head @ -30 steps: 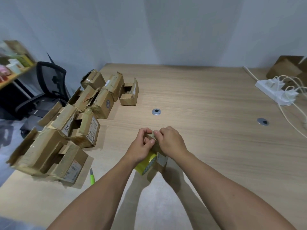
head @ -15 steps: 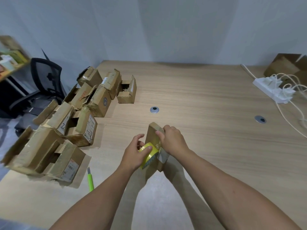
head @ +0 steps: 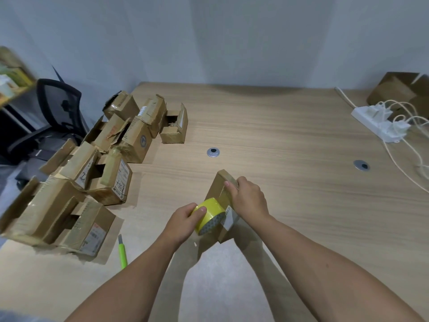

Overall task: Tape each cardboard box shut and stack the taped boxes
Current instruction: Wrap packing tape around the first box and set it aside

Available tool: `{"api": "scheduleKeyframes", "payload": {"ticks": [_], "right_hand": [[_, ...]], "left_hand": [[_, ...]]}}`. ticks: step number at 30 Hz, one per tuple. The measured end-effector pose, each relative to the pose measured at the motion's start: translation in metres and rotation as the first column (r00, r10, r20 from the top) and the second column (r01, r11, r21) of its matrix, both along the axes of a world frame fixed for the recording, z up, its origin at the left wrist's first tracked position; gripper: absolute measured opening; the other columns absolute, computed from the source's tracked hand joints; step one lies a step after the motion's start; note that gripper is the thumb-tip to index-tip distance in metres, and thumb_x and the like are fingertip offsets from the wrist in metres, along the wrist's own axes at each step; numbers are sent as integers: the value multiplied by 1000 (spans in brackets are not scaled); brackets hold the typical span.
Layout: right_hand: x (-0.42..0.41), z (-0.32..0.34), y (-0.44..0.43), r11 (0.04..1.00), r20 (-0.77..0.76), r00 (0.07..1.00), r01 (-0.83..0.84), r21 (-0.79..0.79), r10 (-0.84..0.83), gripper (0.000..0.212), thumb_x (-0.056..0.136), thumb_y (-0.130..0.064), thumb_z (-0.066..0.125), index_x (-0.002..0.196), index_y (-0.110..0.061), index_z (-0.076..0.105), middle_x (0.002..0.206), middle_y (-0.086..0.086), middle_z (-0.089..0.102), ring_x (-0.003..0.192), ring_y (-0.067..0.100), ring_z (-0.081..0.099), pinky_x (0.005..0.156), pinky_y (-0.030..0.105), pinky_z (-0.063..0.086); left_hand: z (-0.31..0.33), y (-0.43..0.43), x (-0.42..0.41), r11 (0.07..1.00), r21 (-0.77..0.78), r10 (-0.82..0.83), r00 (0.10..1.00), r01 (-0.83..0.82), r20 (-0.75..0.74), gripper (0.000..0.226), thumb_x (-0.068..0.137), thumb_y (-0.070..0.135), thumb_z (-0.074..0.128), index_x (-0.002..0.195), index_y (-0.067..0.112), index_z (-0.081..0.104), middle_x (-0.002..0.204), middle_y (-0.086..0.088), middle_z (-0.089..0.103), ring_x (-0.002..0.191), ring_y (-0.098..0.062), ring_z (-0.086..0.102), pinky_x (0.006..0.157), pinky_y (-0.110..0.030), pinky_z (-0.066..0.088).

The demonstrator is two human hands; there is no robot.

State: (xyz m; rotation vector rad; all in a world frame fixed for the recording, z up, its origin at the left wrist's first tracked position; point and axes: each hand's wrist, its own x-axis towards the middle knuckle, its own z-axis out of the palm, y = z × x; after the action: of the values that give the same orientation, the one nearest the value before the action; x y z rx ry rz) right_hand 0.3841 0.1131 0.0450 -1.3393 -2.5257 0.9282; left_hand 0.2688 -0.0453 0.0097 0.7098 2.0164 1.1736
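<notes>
Box point(head: 217, 189) | I see it between the hands, long axis running away from me | right hand point(head: 249, 201) grips its far top edge | left hand point(head: 183, 223) grips tape roll point(head: 209, 213), pressed against the box's left side | I judge the left hand leads, taping lengthwise.

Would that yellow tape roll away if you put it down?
Probably on its round edge: the tape roll is a ring. Laid flat, it likely stays. It seems light; the left hand alone holds it.

Illumination: even, soft, overhead. Shadows beneath the forearms on the bench point(head: 290, 135) are faint. Wide-angle distortion and blur affect the left edge.
</notes>
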Motion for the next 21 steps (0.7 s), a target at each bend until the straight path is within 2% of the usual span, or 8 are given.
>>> {"api": "scheduleKeyframes", "payload": {"ticks": [3,8,10,16,19,21], "right_hand": [[3,-4,3,995,-53,996,64,-75,-68,42,105,-50,40,92,-11,49,91,8,55,84,30,50,68,36,34],[7,-3,6,987,-150,979,125,-100,-139,45,106,-46,41,100,-4,56,96,13,62,86,29,51,69,35,34],[8,-3,6,984,-175,972,142,-110,-160,44,106,-45,41,100,-5,56,94,10,59,87,28,52,69,35,34],[10,4,5,978,-269,944,160,-133,-191,40,105,-44,43,95,-7,54,88,5,59,83,25,53,67,33,34],[11,6,6,960,-313,913,212,-182,-261,38,105,-44,44,90,-9,51,86,4,58,83,25,53,67,33,33],[15,7,10,946,-339,889,248,-211,-308,39,105,-45,44,91,-9,53,86,3,58,84,25,53,67,33,33]], "left_hand": [[1,4,2,999,-31,-9,999,7,-49,49,81,53,54,75,4,55,62,5,47,61,-12,44,63,-32,34],[12,14,0,997,-82,-11,990,-1,-143,41,83,52,58,63,17,53,51,10,47,55,-11,43,57,-31,33],[19,19,-3,995,-105,-19,983,-1,-184,42,80,53,57,63,16,53,54,7,48,57,-15,46,56,-30,33],[28,24,-13,956,-293,-142,908,22,-394,34,95,46,60,71,22,60,72,-6,61,76,-25,57,63,-31,36],[34,29,-15,959,-282,-134,903,16,-407,33,94,48,61,75,21,62,72,-3,60,77,-24,58,64,-32,38],[38,30,-14,976,-216,-106,915,21,-390,39,92,53,62,77,16,63,71,-4,60,73,-21,58,62,-34,41]]}}
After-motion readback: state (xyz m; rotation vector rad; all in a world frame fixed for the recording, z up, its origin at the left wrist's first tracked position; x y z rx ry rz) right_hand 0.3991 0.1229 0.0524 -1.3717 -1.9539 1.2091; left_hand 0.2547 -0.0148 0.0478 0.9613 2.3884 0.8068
